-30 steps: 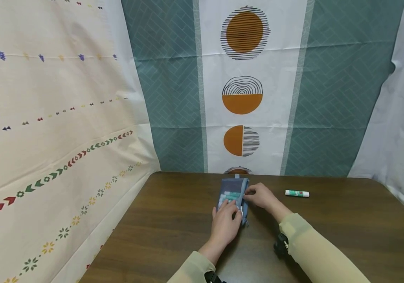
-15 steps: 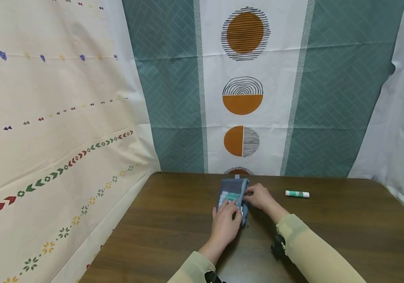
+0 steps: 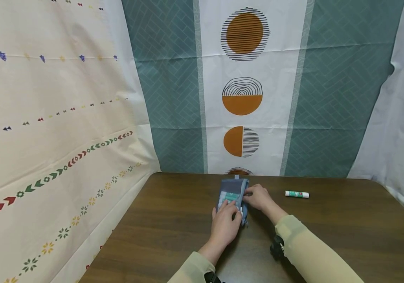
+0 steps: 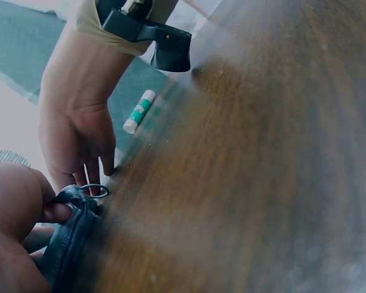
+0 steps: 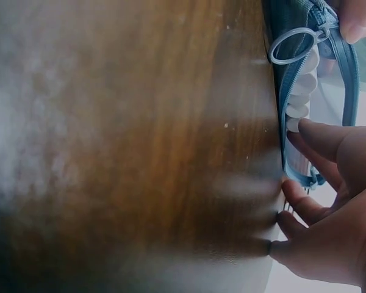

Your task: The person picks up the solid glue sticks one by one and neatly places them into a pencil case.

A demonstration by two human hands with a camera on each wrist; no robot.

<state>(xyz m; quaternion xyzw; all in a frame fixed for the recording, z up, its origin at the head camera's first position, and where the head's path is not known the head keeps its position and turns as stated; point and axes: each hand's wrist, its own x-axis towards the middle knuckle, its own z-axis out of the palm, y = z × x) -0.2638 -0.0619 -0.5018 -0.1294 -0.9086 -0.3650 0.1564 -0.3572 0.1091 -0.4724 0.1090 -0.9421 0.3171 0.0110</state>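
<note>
A blue zippered pouch [image 3: 232, 184] lies near the table's far edge, its right side unzipped. Through its see-through top show several white and green glue sticks [image 3: 231, 196]; their white ends [image 5: 304, 84] line the opening in the right wrist view. My left hand [image 3: 225, 223] grips the pouch's near part, fingers over the top and thumb [image 5: 357, 24] at the opening's edge. At the open side, my right hand [image 3: 258, 196] pinches the end of one glue stick [image 5: 293, 124] between thumb and index finger. Its other fingers [image 5: 291, 224] reach down to the table.
Another glue stick [image 3: 296, 194], white with a green label, lies on the brown wooden table [image 3: 173, 220] to the right of the pouch. A ring zipper pull [image 5: 292, 46] hangs at the pouch's near corner. Patterned cloths [image 3: 173, 149] hang behind and left of the table.
My right hand and forearm have shifted slightly left toward the pouch, and the white glue stick end at its fingertips shows less. My left hand and the loose glue stick have stayed put.
</note>
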